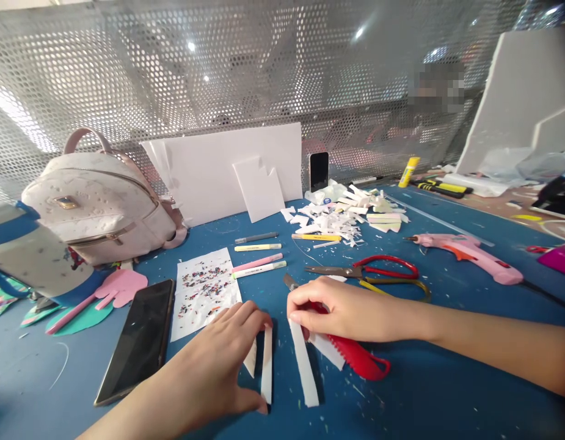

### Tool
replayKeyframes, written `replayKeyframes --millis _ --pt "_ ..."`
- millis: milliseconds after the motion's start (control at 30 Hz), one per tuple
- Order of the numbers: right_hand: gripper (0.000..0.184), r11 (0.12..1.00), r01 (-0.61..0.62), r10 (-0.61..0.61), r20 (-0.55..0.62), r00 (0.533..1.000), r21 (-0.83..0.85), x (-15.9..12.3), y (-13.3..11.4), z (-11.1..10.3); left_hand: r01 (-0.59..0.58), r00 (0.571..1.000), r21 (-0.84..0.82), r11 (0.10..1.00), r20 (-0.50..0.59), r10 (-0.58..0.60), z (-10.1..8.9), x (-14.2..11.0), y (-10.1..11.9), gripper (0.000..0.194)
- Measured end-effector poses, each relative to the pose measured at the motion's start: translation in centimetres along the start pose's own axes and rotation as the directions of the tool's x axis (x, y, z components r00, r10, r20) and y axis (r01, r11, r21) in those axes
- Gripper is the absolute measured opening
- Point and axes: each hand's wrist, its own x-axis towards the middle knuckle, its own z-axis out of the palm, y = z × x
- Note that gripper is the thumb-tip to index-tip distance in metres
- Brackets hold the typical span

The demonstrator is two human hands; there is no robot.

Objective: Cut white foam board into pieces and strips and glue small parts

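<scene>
My left hand (218, 360) spans a narrow white foam strip (267, 366), its fingertips at the far end and its thumb at the near end. A pointed white piece (250, 359) shows beside that strip, partly covered by the hand. My right hand (330, 308) pinches the far end of another white foam strip (305, 370), which slants towards me on the blue table. Under the right hand lies a red utility knife (360, 357), its blade pointing away. Further white foam (328, 351) shows beneath the knife. Scissors (355, 271) with red and yellow handles lie just beyond.
White foam scraps (337, 214) pile up behind several markers (259, 266). To the left are a phone (138, 342), a speckled paper (206, 287), a cup (30, 250) and a backpack (99, 201). A pink glue gun (479, 256) lies right; white boards (209, 177) stand behind.
</scene>
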Motion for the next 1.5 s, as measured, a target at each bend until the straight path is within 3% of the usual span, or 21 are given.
replayKeyframes --millis 100,267,400,600,767,967,1133,1233,1367,1500 --pt "0.024 0.999 0.001 -0.003 -0.036 0.999 -0.053 0.3 0.1 0.8 0.001 1.000 0.006 1.000 -0.031 -0.001 0.6 0.3 0.1 0.079" --pt "0.015 0.894 0.076 -0.177 -0.191 0.966 -0.441 0.5 0.5 1.9 0.023 0.997 0.016 1.000 -0.071 -0.021 1.3 0.5 0.4 0.077" --pt "0.050 0.814 0.090 -0.202 -0.135 0.970 -0.574 0.1 0.8 2.3 0.070 0.994 0.012 0.997 -0.082 -0.069 1.4 0.7 0.5 0.077" --pt "0.080 0.765 0.110 -0.240 -0.123 0.963 -0.635 -0.6 0.5 3.9 0.092 0.992 0.007 0.996 -0.091 -0.091 1.6 0.8 0.4 0.081" --pt "0.067 0.775 0.105 -0.227 -0.120 0.966 -0.623 -0.5 0.2 4.3 0.088 0.991 0.014 0.996 -0.098 -0.087 1.6 0.6 0.5 0.077" --pt "0.083 0.834 0.113 -0.198 -0.101 0.975 -0.541 -0.9 0.5 4.3 0.093 0.992 0.015 0.996 -0.084 -0.091 1.5 0.5 0.8 0.079" --pt "0.071 0.858 0.087 -0.163 -0.107 0.981 -0.506 -0.9 0.5 4.3 0.082 0.993 0.011 0.997 -0.080 -0.081 1.7 0.4 0.8 0.080" --pt "0.076 0.858 0.087 -0.162 -0.107 0.981 -0.505 -0.9 0.4 4.1 0.069 0.993 0.013 0.998 -0.098 -0.068 1.8 0.3 0.8 0.080" --pt "0.086 0.820 0.145 -0.253 -0.125 0.959 -0.553 -1.2 0.8 4.6 0.071 0.991 0.034 0.997 -0.112 -0.067 1.9 0.3 1.0 0.078" --pt "0.081 0.799 0.186 -0.341 -0.176 0.923 -0.572 -1.5 1.2 5.9 0.072 0.992 0.046 0.996 -0.106 -0.066 1.8 0.1 1.2 0.075"
